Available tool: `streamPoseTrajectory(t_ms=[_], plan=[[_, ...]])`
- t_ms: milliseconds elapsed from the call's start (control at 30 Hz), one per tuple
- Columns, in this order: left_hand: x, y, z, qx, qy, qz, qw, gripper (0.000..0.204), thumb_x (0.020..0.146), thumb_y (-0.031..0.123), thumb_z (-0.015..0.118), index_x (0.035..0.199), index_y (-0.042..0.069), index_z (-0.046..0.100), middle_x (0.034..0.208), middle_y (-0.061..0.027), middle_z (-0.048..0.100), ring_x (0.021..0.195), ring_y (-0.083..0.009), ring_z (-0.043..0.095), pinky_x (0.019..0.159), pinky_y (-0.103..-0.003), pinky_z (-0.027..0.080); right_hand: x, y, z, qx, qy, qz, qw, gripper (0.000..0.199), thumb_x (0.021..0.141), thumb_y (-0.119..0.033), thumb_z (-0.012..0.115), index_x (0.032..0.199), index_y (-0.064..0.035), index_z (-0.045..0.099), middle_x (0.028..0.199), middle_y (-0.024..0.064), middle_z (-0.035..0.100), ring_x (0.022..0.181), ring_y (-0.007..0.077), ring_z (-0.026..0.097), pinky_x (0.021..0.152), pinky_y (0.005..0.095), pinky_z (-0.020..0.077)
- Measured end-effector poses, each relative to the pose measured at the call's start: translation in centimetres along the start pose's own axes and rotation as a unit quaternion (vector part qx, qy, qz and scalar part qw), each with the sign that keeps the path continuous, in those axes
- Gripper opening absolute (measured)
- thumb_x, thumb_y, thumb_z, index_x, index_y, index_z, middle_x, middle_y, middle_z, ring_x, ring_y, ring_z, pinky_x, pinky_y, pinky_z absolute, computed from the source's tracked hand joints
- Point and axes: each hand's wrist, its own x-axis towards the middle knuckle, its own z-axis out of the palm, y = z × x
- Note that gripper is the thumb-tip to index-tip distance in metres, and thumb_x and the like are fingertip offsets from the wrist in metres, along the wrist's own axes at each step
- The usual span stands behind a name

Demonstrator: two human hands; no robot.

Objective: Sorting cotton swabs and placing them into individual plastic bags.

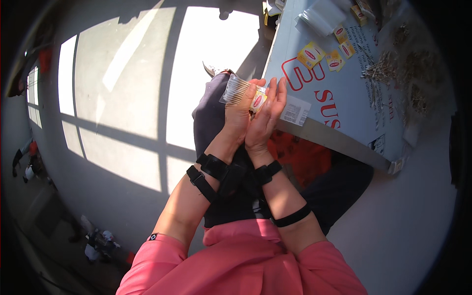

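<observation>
**A:** ok so what am I looking at on the head cam, starting from the left?

**B:** From my end: both forearms come up from the bottom edge out of pink sleeves, black straps around each wrist and forearm, and they angle in toward each other until the wrists nearly touch. The left hand (238, 114) is raised in front of the body, fingers curled around a small clear plastic packet with thin pale sticks inside and a yellow-and-red label (242, 93). The packet's clear end sticks out up and to the left past the fingers.

**A:** And the right one?

**B:** The right hand (265, 119) is pressed up against the left, palm facing it, fingers stretched mostly straight and lying along the label end of the packet. So the two hands are together, both closed on that one packet, held just off the near edge of the big grey-white flat board with red lettering (344, 88).

**A:** Anything further right?

**B:** On the board I see a few loose yellow-and-red paper labels (310, 54), a stack of clear plastic bags (322, 17) toward the top, and a scattered pile of thin pale sticks (381, 71) further right. All well apart from the hands.
</observation>
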Motion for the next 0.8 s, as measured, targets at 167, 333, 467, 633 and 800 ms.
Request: streamPoseTrajectory(t_ms=[167,333,467,633,800], plan=[[-0.1,-0.5,0.4,-0.014,0.014,0.017,1.000,0.034,0.099,0.022,0.060,0.125,0.001,0.055,0.121,-0.0106,0.064,0.104,-0.0164,0.063,0.091,-0.030,0.053,0.6,0.8,-1.1,0.005,-0.033,-0.017,0.999,0.061,0.105,-0.035,0.027,0.146,0.0092,0.031,0.160,0.0218,0.012,0.146,0.0343,0.025,0.117,0.0424,0.0254],[-0.1,0.1,-0.5,0.005,0.030,0.034,0.999,0.030,0.097,0.021,0.063,0.121,0.004,0.058,0.117,-0.0076,0.065,0.101,-0.0135,0.063,0.087,-0.029,0.053,6.3,-2.9,-3.2,-0.208,-0.253,-0.229,0.917,0.035,0.099,-0.011,0.042,0.129,0.0004,0.057,0.147,0.0188,0.045,0.144,0.0363,0.030,0.114,0.0446,0.0322],[0.1,-0.6,-0.5,0.020,-0.011,0.075,0.997,0.034,0.095,0.022,0.066,0.126,0.011,0.057,0.117,0.0005,0.061,0.106,-0.0103,0.059,0.090,-0.028,0.048,12.6,-6.1,0.2,-0.331,-0.500,-0.329,0.730,0.028,0.099,-0.016,0.050,0.122,-0.0068,0.063,0.140,0.0072,0.055,0.141,0.0315,0.038,0.113,0.0436,0.0369],[-0.3,-0.9,-0.2,0.049,0.032,0.071,0.996,0.037,0.093,0.021,0.069,0.127,0.011,0.056,0.119,0.0000,0.061,0.108,-0.0114,0.059,0.090,-0.030,0.049,13.5,-5.1,2.9,-0.371,-0.660,-0.293,0.584,0.038,0.103,-0.036,0.044,0.108,-0.0101,0.072,0.121,0.0079,0.068,0.138,0.0268,0.042,0.118,0.0437,0.0290],[-0.1,-1.0,-0.2,0.008,0.025,0.069,0.997,0.034,0.093,0.018,0.068,0.125,0.009,0.059,0.114,-0.0019,0.064,0.103,-0.0120,0.062,0.087,-0.029,0.052,13.3,-5.7,0.5,-0.335,-0.561,-0.240,0.718,0.036,0.100,-0.034,0.050,0.117,-0.0059,0.067,0.126,0.0102,0.064,0.128,0.0284,0.051,0.115,0.0430,0.0323]])
